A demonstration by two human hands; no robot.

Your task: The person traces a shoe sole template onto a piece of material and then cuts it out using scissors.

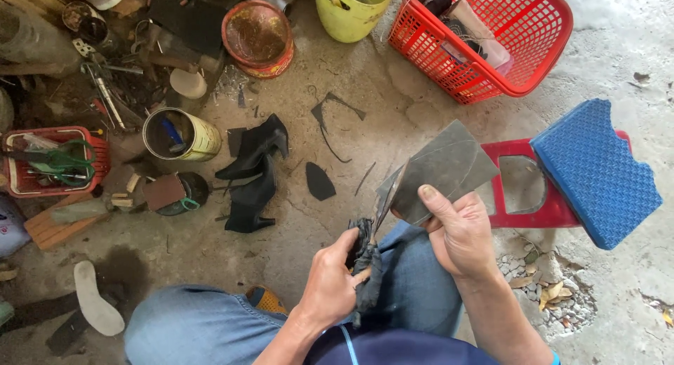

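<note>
My right hand (460,235) grips a flat grey sheet of rubber-like material (446,165) by its lower edge, thumb on top. My left hand (330,281) is closed on a dark cloth-wrapped handle (365,256) of a blade (387,193) that lies against the sheet's left edge. Both hands are above my knees in blue jeans (203,326). On the concrete floor ahead lie black high-heeled shoes (254,170) and cut black scraps (319,181).
A red mesh basket (540,63) stands at the back right, a yellow-green bucket (347,21) and a round red tin (258,38) beside it. A blue foam pad (597,172) rests on a red stool (523,214). Tools, an open can (175,134) and a small red crate (49,161) crowd the left.
</note>
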